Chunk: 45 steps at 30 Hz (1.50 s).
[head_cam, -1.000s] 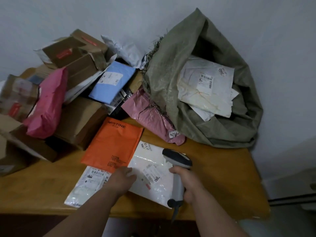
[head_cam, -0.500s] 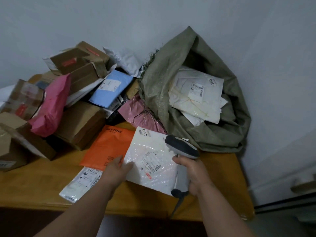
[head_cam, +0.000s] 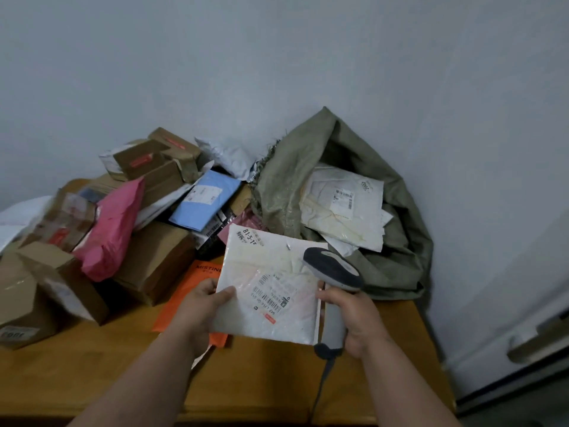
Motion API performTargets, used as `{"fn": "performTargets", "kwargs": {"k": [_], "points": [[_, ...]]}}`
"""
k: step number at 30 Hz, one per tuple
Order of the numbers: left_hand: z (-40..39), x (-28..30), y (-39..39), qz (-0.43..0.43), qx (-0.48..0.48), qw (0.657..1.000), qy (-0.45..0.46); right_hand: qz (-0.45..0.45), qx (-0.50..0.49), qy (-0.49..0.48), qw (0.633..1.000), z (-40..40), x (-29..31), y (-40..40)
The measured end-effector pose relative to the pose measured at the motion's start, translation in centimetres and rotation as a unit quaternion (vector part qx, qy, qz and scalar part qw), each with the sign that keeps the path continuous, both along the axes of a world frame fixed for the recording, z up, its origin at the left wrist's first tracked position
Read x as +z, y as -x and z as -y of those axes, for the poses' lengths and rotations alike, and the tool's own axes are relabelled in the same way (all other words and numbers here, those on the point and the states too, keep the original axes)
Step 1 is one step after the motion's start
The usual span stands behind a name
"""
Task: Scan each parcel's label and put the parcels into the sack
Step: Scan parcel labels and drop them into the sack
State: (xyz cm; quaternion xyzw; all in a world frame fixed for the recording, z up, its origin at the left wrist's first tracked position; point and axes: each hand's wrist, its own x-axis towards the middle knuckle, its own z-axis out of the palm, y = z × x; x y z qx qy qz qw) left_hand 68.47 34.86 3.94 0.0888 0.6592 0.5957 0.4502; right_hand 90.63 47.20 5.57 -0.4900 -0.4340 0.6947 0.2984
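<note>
My left hand [head_cam: 201, 306] pinches the left edge of a white padded mailer [head_cam: 271, 285], thumb on top, and holds it lifted above the table with its barcode label facing up. My right hand [head_cam: 351, 315] grips the handle of a grey barcode scanner [head_cam: 334, 272], whose head sits over the mailer's right edge. The green woven sack [head_cam: 286, 192] slumps open against the wall at the back right, with white parcels [head_cam: 341, 204] inside it.
An orange mailer [head_cam: 184, 303] lies on the wooden table [head_cam: 107, 371] under the lifted one. A heap of cardboard boxes [head_cam: 154, 260], a pink bag [head_cam: 114, 229] and a blue mailer [head_cam: 206, 201] fills the left. The table's right edge is beside the wall.
My left hand has lifted the white mailer off the table and raised it toward the sack. The scanner in my right hand rose along with it. The camera has tilted upward.
</note>
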Motion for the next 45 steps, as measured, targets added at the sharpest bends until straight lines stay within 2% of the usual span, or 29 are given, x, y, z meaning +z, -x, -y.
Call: {"fn": "performTargets", "kwargs": {"k": [4, 13, 19, 31, 45], "points": [[0.4, 1.2, 1.4, 0.041, 0.068, 0.996, -0.043, -0.014, -0.027, -0.039, 0.999, 0.6, 0.9, 1.3], [0.7, 2.8, 3.4, 0.094, 0.130, 0.978, -0.134, -0.024, 0.100, -0.089, 0.991, 3.9, 2.7, 4.3], [1.2, 3.5, 3.7, 0.135, 0.142, 0.967, -0.160, -0.020, 0.140, -0.101, 0.985, 5.2, 3.8, 5.6], [1.6, 4.3, 3.4, 0.163, 0.154, 0.958, -0.182, -0.013, 0.150, -0.103, 0.983, 6.0, 4.4, 5.8], [1.3, 4.1, 3.1, 0.157, 0.145, 0.962, -0.171, -0.006, 0.144, -0.110, 0.983, 5.2, 4.0, 5.2]]}}
